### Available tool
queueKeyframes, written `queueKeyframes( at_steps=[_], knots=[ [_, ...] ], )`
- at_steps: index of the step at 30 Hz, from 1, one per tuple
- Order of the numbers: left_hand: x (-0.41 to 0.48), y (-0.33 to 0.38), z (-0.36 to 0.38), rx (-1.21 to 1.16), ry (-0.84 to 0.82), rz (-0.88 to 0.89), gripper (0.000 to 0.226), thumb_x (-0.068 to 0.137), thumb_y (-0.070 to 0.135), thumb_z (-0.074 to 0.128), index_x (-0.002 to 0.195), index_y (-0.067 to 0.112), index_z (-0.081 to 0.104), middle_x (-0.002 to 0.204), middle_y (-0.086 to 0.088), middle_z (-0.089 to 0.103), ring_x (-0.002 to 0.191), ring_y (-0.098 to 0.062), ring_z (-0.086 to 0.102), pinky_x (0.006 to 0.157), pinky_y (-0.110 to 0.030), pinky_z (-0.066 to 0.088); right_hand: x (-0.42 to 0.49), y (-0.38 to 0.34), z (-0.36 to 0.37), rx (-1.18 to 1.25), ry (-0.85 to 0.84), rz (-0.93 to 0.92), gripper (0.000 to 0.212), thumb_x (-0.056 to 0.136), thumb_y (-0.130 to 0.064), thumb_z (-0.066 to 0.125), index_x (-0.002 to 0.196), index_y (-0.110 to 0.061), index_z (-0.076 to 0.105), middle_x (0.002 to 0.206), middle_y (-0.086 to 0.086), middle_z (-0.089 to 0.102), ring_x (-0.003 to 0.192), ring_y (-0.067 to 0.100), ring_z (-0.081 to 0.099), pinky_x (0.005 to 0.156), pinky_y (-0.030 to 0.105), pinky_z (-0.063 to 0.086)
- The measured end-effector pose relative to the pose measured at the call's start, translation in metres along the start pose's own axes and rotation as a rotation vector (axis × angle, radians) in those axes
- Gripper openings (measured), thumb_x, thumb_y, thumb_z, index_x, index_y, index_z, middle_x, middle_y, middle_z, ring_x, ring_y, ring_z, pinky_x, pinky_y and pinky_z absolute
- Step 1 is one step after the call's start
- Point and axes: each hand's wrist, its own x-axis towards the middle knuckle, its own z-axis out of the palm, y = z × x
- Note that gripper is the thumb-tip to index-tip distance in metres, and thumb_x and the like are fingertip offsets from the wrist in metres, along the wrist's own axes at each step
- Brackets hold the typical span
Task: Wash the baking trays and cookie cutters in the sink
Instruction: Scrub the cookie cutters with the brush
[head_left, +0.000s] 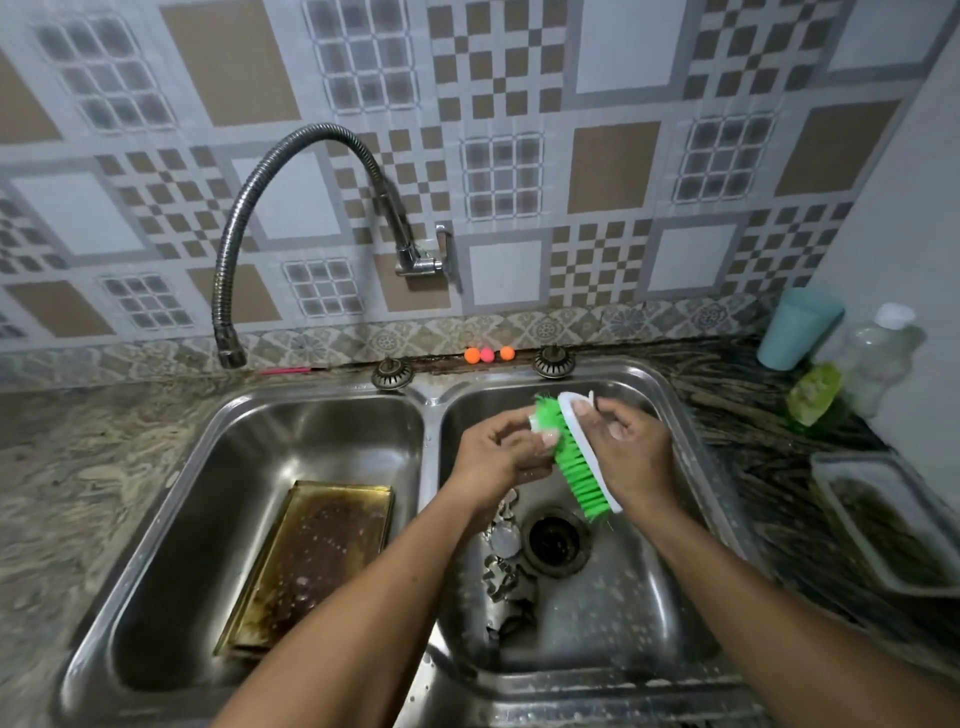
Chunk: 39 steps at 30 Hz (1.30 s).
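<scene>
Over the right basin of the double steel sink (431, 400), my right hand (631, 454) grips a white-backed scrub brush (574, 460) with green bristles. The bristles press against a small cookie cutter (535, 420) pinched in my left hand (498, 457); the fingers hide most of it. Several metal cookie cutters (504, 566) lie wet on the right basin's floor, left of the drain (555, 540). A stained golden baking tray (311, 561) rests tilted in the left basin, speckled with suds.
A flexible metal faucet (260, 208) arches from the wall, its spout above the counter left of the sink. On the right counter stand a teal cup (797, 330), a green soap bottle (813, 392), a clear bottle (878, 358) and a white rectangular container (883, 525).
</scene>
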Motion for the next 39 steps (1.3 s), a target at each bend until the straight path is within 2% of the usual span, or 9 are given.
queueKeyframes(
  at_steps=[3, 9, 12, 18, 21, 28, 31, 34, 39],
  knots=[
    [-0.006, -0.006, 0.002, -0.077, 0.013, -0.048, 0.033, 0.085, 0.012, 0.078, 0.116, 0.017, 0.071, 0.104, -0.010, 0.078, 0.089, -0.025, 0.075, 0.073, -0.031, 0.058, -0.005, 0.017, -0.014, 0.018, 0.072, 0.059, 0.021, 0.086, -0.036, 0.074, 0.086, -0.015, 0.077, 0.065, -0.005, 0.072, 0.061, 0.006, 0.062, 0.058, 0.025, 0.049],
    [0.000, -0.024, 0.009, -0.186, 0.029, -0.027, 0.048, 0.074, 0.015, 0.080, 0.120, 0.007, 0.072, 0.115, -0.020, 0.074, 0.105, -0.033, 0.069, 0.100, -0.044, 0.054, -0.004, 0.014, 0.000, 0.066, 0.060, 0.077, 0.014, 0.090, -0.025, 0.071, 0.076, -0.023, 0.074, 0.067, -0.005, 0.072, 0.065, 0.014, 0.066, 0.057, 0.025, 0.053],
    [-0.006, -0.034, 0.004, -0.250, 0.085, -0.090, 0.063, 0.071, 0.017, 0.081, 0.130, 0.004, 0.063, 0.117, -0.019, 0.073, 0.107, -0.034, 0.070, 0.094, -0.041, 0.057, -0.009, 0.027, -0.014, -0.001, 0.073, 0.133, 0.013, 0.085, -0.034, 0.076, 0.079, -0.023, 0.076, 0.071, -0.006, 0.074, 0.077, 0.023, 0.074, 0.069, 0.037, 0.059],
    [-0.002, -0.019, 0.006, -0.267, 0.039, -0.079, 0.030, 0.088, 0.006, 0.069, 0.118, 0.009, 0.070, 0.110, -0.015, 0.075, 0.090, -0.024, 0.074, 0.079, -0.032, 0.062, -0.009, 0.008, -0.004, -0.012, -0.001, 0.012, 0.007, 0.092, -0.015, 0.069, 0.094, -0.011, 0.074, 0.059, -0.021, 0.065, 0.057, -0.014, 0.059, 0.056, 0.006, 0.043],
    [-0.010, -0.027, 0.000, -0.251, 0.080, -0.122, 0.042, 0.084, 0.010, 0.073, 0.126, 0.007, 0.065, 0.117, -0.019, 0.073, 0.103, -0.032, 0.072, 0.086, -0.034, 0.061, -0.009, 0.010, -0.012, -0.092, 0.048, 0.036, 0.016, 0.088, -0.032, 0.073, 0.088, -0.017, 0.076, 0.066, -0.015, 0.069, 0.061, -0.009, 0.059, 0.056, 0.011, 0.044],
    [-0.015, -0.020, -0.013, -0.255, 0.083, -0.117, 0.039, 0.086, 0.008, 0.072, 0.124, 0.007, 0.067, 0.119, -0.021, 0.072, 0.092, -0.025, 0.074, 0.079, -0.029, 0.062, -0.019, 0.018, -0.004, -0.191, -0.050, 0.025, 0.021, 0.090, -0.027, 0.072, 0.102, -0.011, 0.078, 0.088, 0.000, 0.076, 0.079, 0.005, 0.068, 0.061, 0.005, 0.044],
    [-0.020, -0.019, -0.022, -0.247, 0.093, -0.126, 0.057, 0.080, 0.012, 0.076, 0.134, 0.004, 0.059, 0.123, -0.021, 0.070, 0.101, -0.029, 0.072, 0.083, -0.031, 0.061, -0.005, 0.011, 0.008, -0.232, -0.035, 0.039, 0.036, 0.089, -0.047, 0.068, 0.110, -0.018, 0.076, 0.099, -0.009, 0.076, 0.093, 0.008, 0.070, 0.075, 0.019, 0.055],
    [-0.019, -0.005, -0.033, -0.230, 0.060, -0.112, 0.038, 0.090, 0.007, 0.070, 0.128, 0.007, 0.066, 0.114, -0.014, 0.074, 0.088, -0.021, 0.073, 0.084, -0.030, 0.060, -0.005, 0.009, 0.032, -0.347, -0.068, -0.040, 0.053, 0.086, -0.075, 0.050, 0.123, -0.041, 0.066, 0.113, -0.012, 0.073, 0.102, 0.009, 0.070, 0.083, 0.031, 0.057],
    [-0.021, 0.001, -0.065, -0.251, 0.088, -0.122, 0.037, 0.089, 0.011, 0.071, 0.126, 0.012, 0.067, 0.115, -0.014, 0.075, 0.094, -0.025, 0.070, 0.082, -0.030, 0.061, -0.025, 0.009, 0.036, -0.534, -0.022, -0.003, 0.041, 0.090, -0.063, 0.052, 0.122, -0.041, 0.066, 0.114, -0.003, 0.072, 0.106, 0.025, 0.070, 0.082, 0.039, 0.058]
  ],
)
